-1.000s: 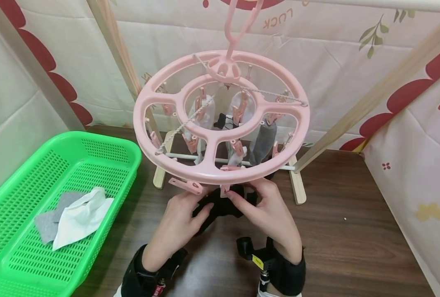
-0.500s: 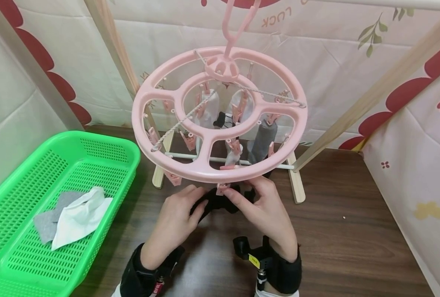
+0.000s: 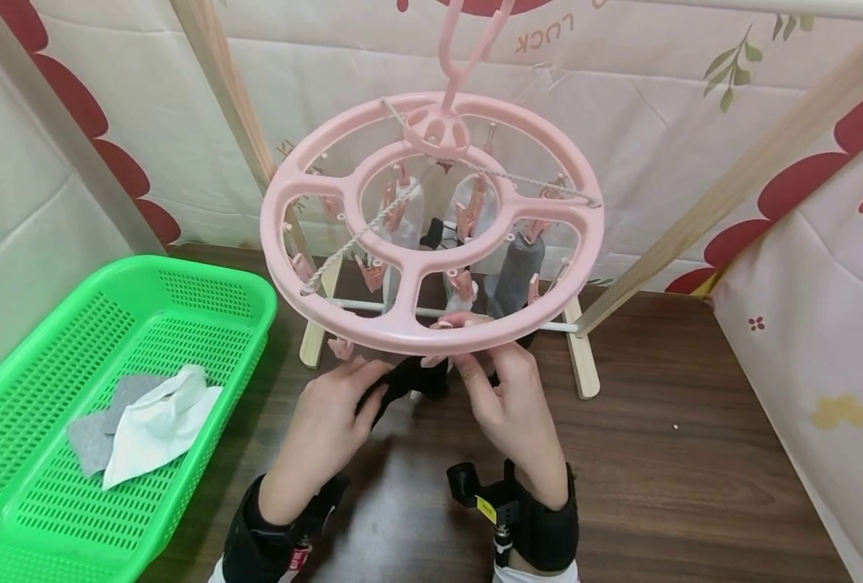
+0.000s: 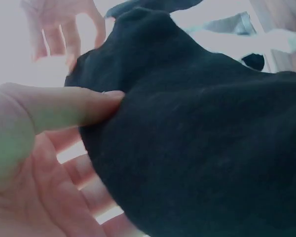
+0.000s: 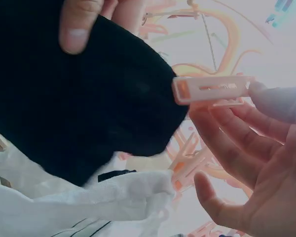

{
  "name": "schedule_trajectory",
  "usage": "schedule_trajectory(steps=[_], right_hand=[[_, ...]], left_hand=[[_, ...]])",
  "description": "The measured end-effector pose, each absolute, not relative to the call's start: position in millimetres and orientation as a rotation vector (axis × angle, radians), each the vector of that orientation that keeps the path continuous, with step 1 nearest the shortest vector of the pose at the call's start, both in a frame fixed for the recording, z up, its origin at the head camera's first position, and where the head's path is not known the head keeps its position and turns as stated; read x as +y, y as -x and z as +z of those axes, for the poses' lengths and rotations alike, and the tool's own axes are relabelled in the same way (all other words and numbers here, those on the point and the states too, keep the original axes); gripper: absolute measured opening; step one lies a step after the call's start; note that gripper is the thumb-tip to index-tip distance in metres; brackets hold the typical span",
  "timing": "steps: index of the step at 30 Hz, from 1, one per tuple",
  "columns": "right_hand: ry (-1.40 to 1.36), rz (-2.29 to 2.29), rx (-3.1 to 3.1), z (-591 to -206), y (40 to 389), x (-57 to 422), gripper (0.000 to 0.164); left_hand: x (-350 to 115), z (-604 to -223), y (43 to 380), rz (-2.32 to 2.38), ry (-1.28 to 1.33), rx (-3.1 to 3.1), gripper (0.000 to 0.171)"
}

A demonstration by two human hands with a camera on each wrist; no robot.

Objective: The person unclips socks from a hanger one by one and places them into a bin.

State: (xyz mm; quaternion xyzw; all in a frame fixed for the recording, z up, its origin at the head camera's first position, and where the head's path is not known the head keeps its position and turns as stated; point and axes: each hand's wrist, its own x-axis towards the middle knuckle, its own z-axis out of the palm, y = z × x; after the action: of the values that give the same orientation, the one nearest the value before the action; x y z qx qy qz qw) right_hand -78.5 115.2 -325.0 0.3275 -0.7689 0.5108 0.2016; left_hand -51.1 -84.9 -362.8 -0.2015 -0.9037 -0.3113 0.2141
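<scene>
My left hand (image 3: 329,421) pinches a black sock (image 4: 197,118) between thumb and fingers, with the fabric spread out to the right in the left wrist view. A pink clothespin (image 5: 212,90) sits at the sock's rounded edge. My right hand (image 3: 522,413) pinches this clothespin's far end between thumb and fingers. Both hands are under the front rim of a round pink drying hanger (image 3: 373,332), which partly covers the right fingertips in the head view.
From the hanger's other clips hang a grey sock (image 3: 516,275) and several light ones (image 3: 405,219). A wooden rack post (image 3: 665,223) stands to the right. At left, a green basket (image 3: 260,300) holds a white cloth piece (image 3: 158,425) and a grey one (image 3: 96,441).
Both hands have shifted left, the left one farther, drawing the black sock with it. My right fingers now reach up around the front clothespin, which has tilted. The hanger has swayed slightly.
</scene>
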Motion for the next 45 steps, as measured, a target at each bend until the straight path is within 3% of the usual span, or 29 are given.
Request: schedule_trajectory(steps=[26, 38, 45], right_hand=[[-0.797, 1.493, -2.130, -325.6, 79.2, 123.4, 0.039], [-0.878, 1.472, -2.116, -325.2, 78.4, 119.8, 0.036], [-0.873, 1.512, -2.127, -325.0, 76.6, 116.6, 0.044]], left_hand=[[-171.0, -343.5, 44.0, -0.830, 0.087, -2.397, 0.048], [-197.4, -335.4, 27.4, -0.839, -0.397, -2.270, 0.045], [-204.3, -333.8, 24.8, -0.887, -0.549, -2.241, 0.043]])
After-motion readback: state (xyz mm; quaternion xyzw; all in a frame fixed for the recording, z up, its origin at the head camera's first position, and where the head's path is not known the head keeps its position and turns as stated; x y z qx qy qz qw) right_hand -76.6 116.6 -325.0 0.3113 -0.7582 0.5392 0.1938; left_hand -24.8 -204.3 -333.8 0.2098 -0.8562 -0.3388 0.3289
